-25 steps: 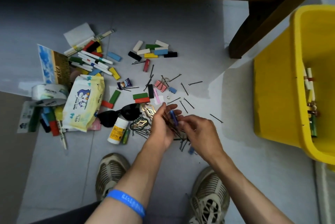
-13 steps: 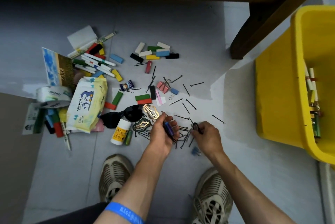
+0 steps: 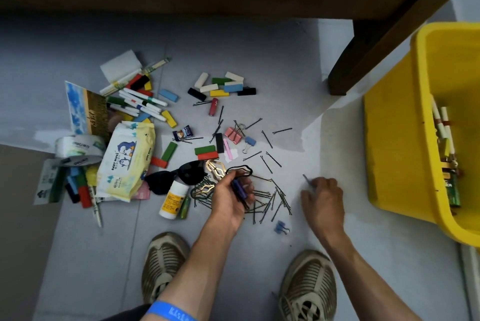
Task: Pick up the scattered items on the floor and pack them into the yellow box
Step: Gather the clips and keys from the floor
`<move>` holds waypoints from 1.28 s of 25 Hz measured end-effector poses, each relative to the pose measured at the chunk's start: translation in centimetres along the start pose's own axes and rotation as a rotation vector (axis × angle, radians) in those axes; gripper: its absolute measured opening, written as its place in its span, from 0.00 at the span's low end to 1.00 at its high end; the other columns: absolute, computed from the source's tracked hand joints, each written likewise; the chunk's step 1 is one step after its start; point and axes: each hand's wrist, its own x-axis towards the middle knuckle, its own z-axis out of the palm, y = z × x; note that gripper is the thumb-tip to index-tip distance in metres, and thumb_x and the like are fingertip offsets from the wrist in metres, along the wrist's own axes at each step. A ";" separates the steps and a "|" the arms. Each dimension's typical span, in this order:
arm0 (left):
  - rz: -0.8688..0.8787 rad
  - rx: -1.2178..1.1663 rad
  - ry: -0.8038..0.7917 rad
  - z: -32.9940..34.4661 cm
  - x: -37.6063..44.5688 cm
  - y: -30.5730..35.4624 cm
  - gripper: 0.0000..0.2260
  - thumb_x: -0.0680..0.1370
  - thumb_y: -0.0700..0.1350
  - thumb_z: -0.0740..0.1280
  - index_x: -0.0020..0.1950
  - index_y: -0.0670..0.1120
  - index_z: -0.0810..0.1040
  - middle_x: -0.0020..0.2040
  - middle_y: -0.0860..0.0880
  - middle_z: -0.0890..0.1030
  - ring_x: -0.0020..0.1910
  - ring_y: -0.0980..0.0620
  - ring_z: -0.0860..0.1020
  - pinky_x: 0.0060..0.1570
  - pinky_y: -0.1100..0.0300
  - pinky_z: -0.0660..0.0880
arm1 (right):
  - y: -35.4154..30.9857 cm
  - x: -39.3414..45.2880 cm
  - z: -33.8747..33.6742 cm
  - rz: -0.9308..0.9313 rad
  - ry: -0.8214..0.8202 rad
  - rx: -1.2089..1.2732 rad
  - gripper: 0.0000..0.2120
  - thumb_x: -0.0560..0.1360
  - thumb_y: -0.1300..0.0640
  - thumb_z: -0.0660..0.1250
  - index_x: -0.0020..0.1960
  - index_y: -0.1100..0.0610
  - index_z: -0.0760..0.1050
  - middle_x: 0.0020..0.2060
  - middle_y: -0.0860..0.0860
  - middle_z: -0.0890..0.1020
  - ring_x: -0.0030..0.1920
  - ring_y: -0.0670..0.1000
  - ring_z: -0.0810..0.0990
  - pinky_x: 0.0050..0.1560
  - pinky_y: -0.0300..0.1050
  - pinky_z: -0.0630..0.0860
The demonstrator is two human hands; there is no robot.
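While the left hand [image 3: 230, 197] is cupping a blue clip [image 3: 240, 187] and a bunch of pins, the right hand [image 3: 322, 197] is pinching one stray pin [image 3: 307, 180] off the floor [image 3: 259, 255], fingers closed on it. More pins [image 3: 275, 198] are lying between the hands, and the box [image 3: 394, 154] is sitting to the right, well apart. Gathering probably works best by sliding each pin to lift an end, then passing it left without loosening the bunch.

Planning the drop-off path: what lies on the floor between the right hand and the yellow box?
Head view: bare grey floor between the right hand and yellow box.
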 end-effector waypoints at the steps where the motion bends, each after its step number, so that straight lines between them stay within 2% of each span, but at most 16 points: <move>1: 0.004 0.001 0.006 -0.1 0.0 0.1 0.10 0.80 0.46 0.61 0.49 0.42 0.78 0.36 0.46 0.80 0.31 0.51 0.77 0.29 0.60 0.71 | -0.8 -0.4 1.1 -0.061 -0.058 0.033 0.08 0.76 0.58 0.67 0.53 0.61 0.77 0.51 0.59 0.76 0.52 0.61 0.75 0.49 0.50 0.72; 3: 0.017 0.011 0.003 -0.4 -0.2 0.2 0.08 0.79 0.45 0.62 0.47 0.42 0.77 0.36 0.45 0.80 0.31 0.51 0.77 0.28 0.60 0.71 | -3.4 -1.1 3.0 -0.214 -0.167 0.063 0.05 0.77 0.57 0.66 0.48 0.58 0.78 0.46 0.55 0.78 0.47 0.57 0.78 0.44 0.47 0.73; 6: 0.047 0.052 -0.007 -1.4 -0.1 0.8 0.08 0.78 0.43 0.61 0.51 0.40 0.77 0.37 0.44 0.82 0.31 0.50 0.78 0.27 0.60 0.72 | -7.2 2.0 2.9 -0.320 -0.022 0.129 0.06 0.76 0.56 0.65 0.52 0.54 0.75 0.48 0.52 0.78 0.47 0.54 0.77 0.43 0.45 0.74; 8: 0.070 0.074 0.009 -2.3 0.1 1.4 0.11 0.78 0.45 0.59 0.49 0.41 0.78 0.39 0.43 0.83 0.32 0.49 0.80 0.27 0.61 0.71 | -9.3 5.8 2.0 -0.404 0.015 0.046 0.20 0.75 0.52 0.67 0.66 0.53 0.70 0.61 0.54 0.75 0.58 0.56 0.74 0.54 0.49 0.74; 10: 0.089 0.077 0.045 -3.0 0.3 1.9 0.14 0.79 0.47 0.59 0.45 0.42 0.81 0.40 0.42 0.83 0.32 0.48 0.80 0.27 0.61 0.68 | -12.4 8.9 1.6 -0.550 -0.175 -0.124 0.34 0.74 0.46 0.68 0.76 0.47 0.58 0.75 0.52 0.61 0.72 0.57 0.62 0.68 0.56 0.66; 12: 0.114 0.074 0.091 -3.5 0.4 2.3 0.12 0.79 0.46 0.59 0.47 0.42 0.79 0.38 0.42 0.83 0.29 0.48 0.79 0.25 0.62 0.66 | -14.8 9.6 2.3 -0.700 -0.318 -0.291 0.37 0.73 0.42 0.68 0.77 0.45 0.55 0.78 0.50 0.55 0.75 0.57 0.55 0.72 0.57 0.60; 15: 0.185 0.067 0.148 -4.6 0.5 3.1 0.08 0.77 0.43 0.60 0.47 0.40 0.76 0.37 0.40 0.82 0.26 0.48 0.76 0.20 0.64 0.63 | -13.8 7.0 3.8 -0.776 -0.246 -0.310 0.28 0.72 0.46 0.68 0.69 0.49 0.67 0.70 0.52 0.67 0.69 0.57 0.65 0.66 0.53 0.65; 17: 0.211 -0.002 0.129 -4.9 0.3 3.6 0.08 0.76 0.43 0.60 0.47 0.40 0.76 0.39 0.40 0.83 0.28 0.48 0.78 0.20 0.65 0.62 | -12.1 5.1 4.0 -0.754 -0.184 -0.236 0.24 0.72 0.45 0.68 0.65 0.50 0.70 0.64 0.51 0.71 0.64 0.56 0.69 0.62 0.52 0.67; 18: 0.211 -0.045 0.114 -5.0 0.1 3.8 0.10 0.76 0.43 0.59 0.45 0.40 0.78 0.39 0.41 0.83 0.29 0.48 0.79 0.20 0.65 0.61 | -11.9 4.6 4.1 -0.754 -0.147 -0.232 0.25 0.72 0.44 0.68 0.67 0.51 0.69 0.65 0.52 0.71 0.65 0.56 0.69 0.63 0.54 0.67; 20: 0.205 -0.102 0.090 -5.3 -0.4 4.1 0.14 0.77 0.45 0.59 0.39 0.42 0.81 0.38 0.43 0.84 0.28 0.49 0.80 0.21 0.65 0.61 | -13.4 4.1 4.9 -0.828 -0.119 -0.239 0.31 0.73 0.47 0.68 0.73 0.51 0.63 0.73 0.54 0.65 0.71 0.58 0.64 0.68 0.57 0.63; 22: 0.217 -0.125 0.092 -6.0 -1.0 4.4 0.16 0.76 0.46 0.59 0.34 0.43 0.82 0.35 0.44 0.83 0.25 0.50 0.77 0.21 0.65 0.60 | -16.3 4.0 6.2 -0.902 -0.210 -0.299 0.36 0.75 0.51 0.67 0.77 0.50 0.54 0.78 0.53 0.55 0.76 0.59 0.54 0.72 0.58 0.57; 24: 0.235 -0.136 0.102 -6.9 -1.5 4.9 0.17 0.75 0.44 0.58 0.32 0.45 0.82 0.33 0.44 0.82 0.24 0.51 0.76 0.20 0.66 0.60 | -18.5 4.3 7.1 -0.937 -0.283 -0.398 0.34 0.76 0.54 0.65 0.77 0.50 0.53 0.78 0.53 0.53 0.76 0.60 0.52 0.72 0.59 0.58; 26: 0.256 -0.146 0.113 -7.5 -1.5 5.4 0.12 0.75 0.41 0.58 0.37 0.43 0.78 0.32 0.44 0.81 0.23 0.51 0.74 0.18 0.67 0.61 | -18.7 4.8 7.7 -0.983 -0.219 -0.434 0.26 0.75 0.62 0.65 0.71 0.52 0.63 0.71 0.55 0.66 0.68 0.61 0.64 0.63 0.56 0.68; 28: 0.277 -0.142 0.106 -7.5 -1.3 5.5 0.06 0.75 0.38 0.56 0.42 0.44 0.72 0.30 0.43 0.79 0.22 0.50 0.72 0.17 0.68 0.60 | -18.0 4.9 7.8 -0.965 -0.127 -0.407 0.22 0.72 0.66 0.64 0.63 0.54 0.68 0.60 0.54 0.74 0.58 0.57 0.71 0.52 0.51 0.72; 30: 0.271 -0.130 0.096 -7.2 -0.8 5.5 0.09 0.74 0.36 0.55 0.47 0.44 0.73 0.29 0.44 0.77 0.22 0.50 0.72 0.17 0.67 0.60 | -17.7 5.0 7.4 -0.875 -0.133 -0.296 0.18 0.73 0.61 0.66 0.62 0.54 0.70 0.56 0.53 0.75 0.55 0.56 0.72 0.47 0.49 0.72; 32: 0.233 -0.125 0.079 -6.5 -0.3 5.3 0.15 0.73 0.36 0.55 0.56 0.43 0.76 0.31 0.43 0.79 0.24 0.49 0.75 0.19 0.66 0.63 | -17.8 5.4 6.1 -0.700 -0.199 -0.050 0.19 0.72 0.56 0.70 0.62 0.53 0.71 0.55 0.52 0.77 0.54 0.54 0.75 0.48 0.48 0.75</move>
